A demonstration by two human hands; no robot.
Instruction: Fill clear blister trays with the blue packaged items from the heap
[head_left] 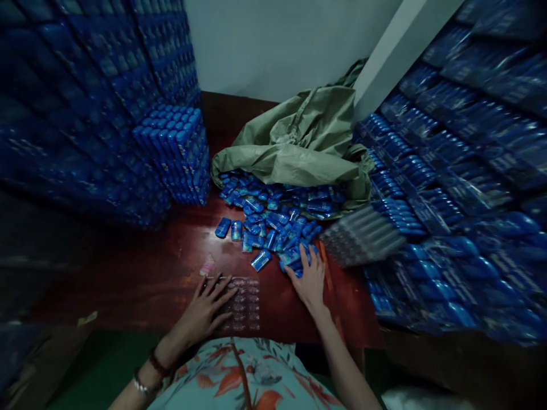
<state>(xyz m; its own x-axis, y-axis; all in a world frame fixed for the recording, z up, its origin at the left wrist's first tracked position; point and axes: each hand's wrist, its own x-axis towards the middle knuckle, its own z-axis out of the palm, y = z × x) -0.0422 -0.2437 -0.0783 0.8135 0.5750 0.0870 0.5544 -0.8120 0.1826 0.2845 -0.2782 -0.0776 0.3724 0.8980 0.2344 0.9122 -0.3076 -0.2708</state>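
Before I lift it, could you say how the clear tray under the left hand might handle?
The clear tray looks thin and see-through, so probably light for its size. Its rows of moulded pockets likely stiffen it somewhat, though its edges may flex.

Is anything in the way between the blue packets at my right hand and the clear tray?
Nothing visible between the packets and the tray, just bare red tabletop; your left hand covers part of the tray.
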